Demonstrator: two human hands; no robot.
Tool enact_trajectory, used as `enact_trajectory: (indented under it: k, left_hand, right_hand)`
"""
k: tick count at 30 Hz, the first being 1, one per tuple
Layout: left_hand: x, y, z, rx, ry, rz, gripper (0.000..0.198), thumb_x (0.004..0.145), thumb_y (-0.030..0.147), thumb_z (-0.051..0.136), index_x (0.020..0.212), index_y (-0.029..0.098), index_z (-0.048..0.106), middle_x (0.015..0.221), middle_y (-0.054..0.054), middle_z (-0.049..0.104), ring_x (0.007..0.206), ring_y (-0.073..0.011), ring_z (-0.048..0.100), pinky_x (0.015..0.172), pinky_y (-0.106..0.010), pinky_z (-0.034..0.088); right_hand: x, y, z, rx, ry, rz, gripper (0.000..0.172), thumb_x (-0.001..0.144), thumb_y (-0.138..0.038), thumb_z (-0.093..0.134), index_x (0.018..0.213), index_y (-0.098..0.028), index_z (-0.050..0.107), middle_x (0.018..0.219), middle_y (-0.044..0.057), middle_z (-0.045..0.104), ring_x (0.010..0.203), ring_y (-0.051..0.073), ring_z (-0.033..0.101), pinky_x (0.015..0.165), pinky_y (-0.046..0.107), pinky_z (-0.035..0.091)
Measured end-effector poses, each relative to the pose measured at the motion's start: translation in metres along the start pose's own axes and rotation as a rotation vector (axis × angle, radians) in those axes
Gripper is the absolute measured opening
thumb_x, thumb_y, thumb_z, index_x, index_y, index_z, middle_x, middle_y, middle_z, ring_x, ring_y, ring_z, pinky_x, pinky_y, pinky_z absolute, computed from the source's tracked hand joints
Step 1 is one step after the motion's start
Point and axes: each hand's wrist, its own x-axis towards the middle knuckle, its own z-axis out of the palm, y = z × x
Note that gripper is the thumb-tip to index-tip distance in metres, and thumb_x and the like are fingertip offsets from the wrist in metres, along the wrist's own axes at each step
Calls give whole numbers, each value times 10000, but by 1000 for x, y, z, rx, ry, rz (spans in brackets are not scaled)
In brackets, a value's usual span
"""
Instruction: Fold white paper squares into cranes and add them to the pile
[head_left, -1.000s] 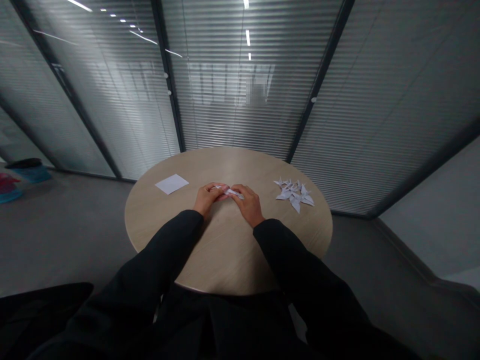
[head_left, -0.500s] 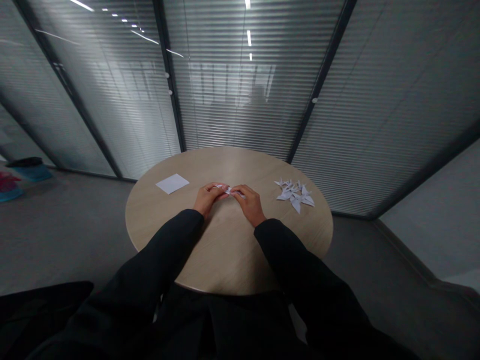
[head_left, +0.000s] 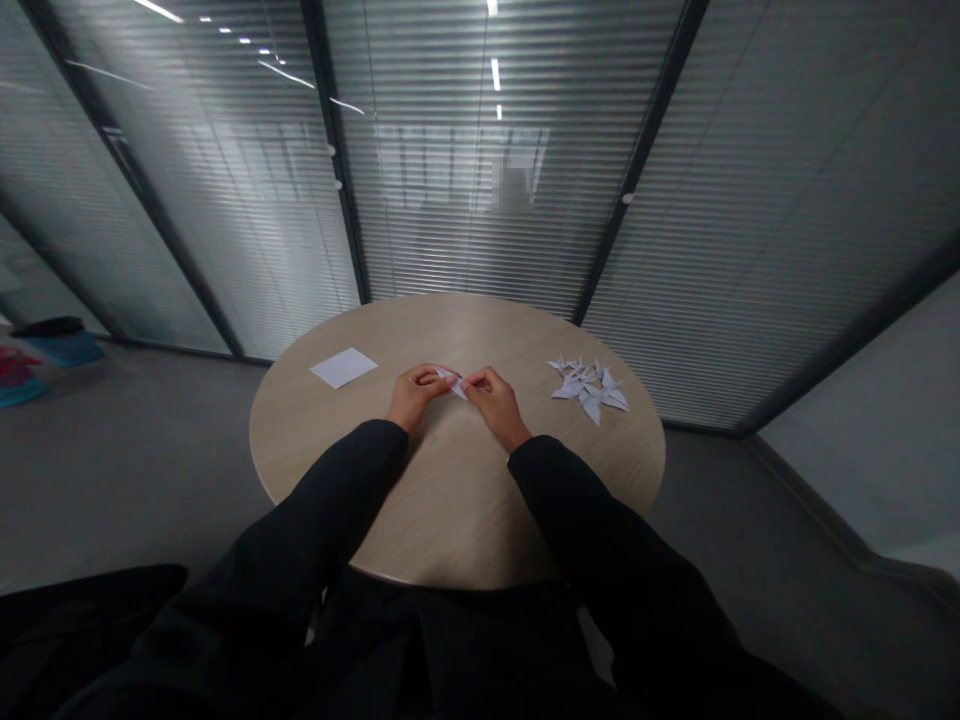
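A small folded piece of white paper (head_left: 452,381) is pinched between the fingertips of my left hand (head_left: 414,393) and my right hand (head_left: 495,399), just above the middle of the round wooden table (head_left: 450,500). Both hands hold it from either side, and my fingers hide part of it. To the left lies a flat square sheet of white paper (head_left: 343,368). To the right is a loose heap of several white origami cranes (head_left: 589,391), which neither hand touches.
Glass partitions with slatted blinds (head_left: 480,200) curve behind the table. Grey floor (head_left: 142,460) surrounds it. Some coloured objects (head_left: 22,375) lie on the floor at the far left. My black sleeves cover the near part of the view.
The paper between my hands has changed from a long narrow fold to a shorter, pointed, tilted shape. My hands stay in about the same place. The flat sheet and the cranes have not moved.
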Motion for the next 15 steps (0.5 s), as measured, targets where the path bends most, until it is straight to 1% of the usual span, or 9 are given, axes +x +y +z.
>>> enact_trajectory:
  k: [3, 5, 8, 12, 15]
  left_hand:
    - [1, 0, -1, 39, 1, 12, 347, 539, 368, 846, 754, 136, 702, 744, -54, 711, 692, -160, 646, 741, -308, 504]
    - [3, -1, -1, 48, -10, 19, 351, 539, 378, 844, 755, 139, 702, 740, -52, 709, 691, -158, 644, 731, -300, 501]
    - [4, -2, -2, 56, -29, 30, 371, 524, 398, 844, 753, 144, 699, 749, -55, 713, 693, -162, 645, 724, -302, 505]
    - [3, -2, -1, 84, -32, 59, 369, 529, 402, 841, 748, 147, 691, 737, -49, 712, 692, -162, 650, 729, -301, 510]
    - [2, -2, 0, 98, 10, 66, 366, 516, 391, 848, 731, 144, 683, 714, -45, 706, 677, -160, 649, 711, -293, 509]
  right_hand:
    - [1, 3, 0, 51, -14, 4, 263, 705, -413, 681, 824, -215, 556, 741, -1, 652, 708, 162, 624, 691, 292, 483]
    - [2, 4, -1, 71, -61, 16, 265, 703, -410, 689, 844, -212, 585, 747, 7, 671, 711, 164, 633, 690, 292, 485]
    - [4, 6, -3, 65, -111, 23, 236, 701, -415, 691, 782, -199, 642, 750, 26, 692, 708, 174, 640, 689, 300, 487]
    - [4, 8, -3, 88, -85, 38, 243, 672, -420, 716, 760, -196, 681, 748, 32, 710, 716, 186, 652, 690, 304, 495]
    - [4, 7, -1, 128, -70, 64, 257, 636, -419, 745, 742, -192, 686, 747, 35, 715, 724, 192, 660, 699, 308, 502]
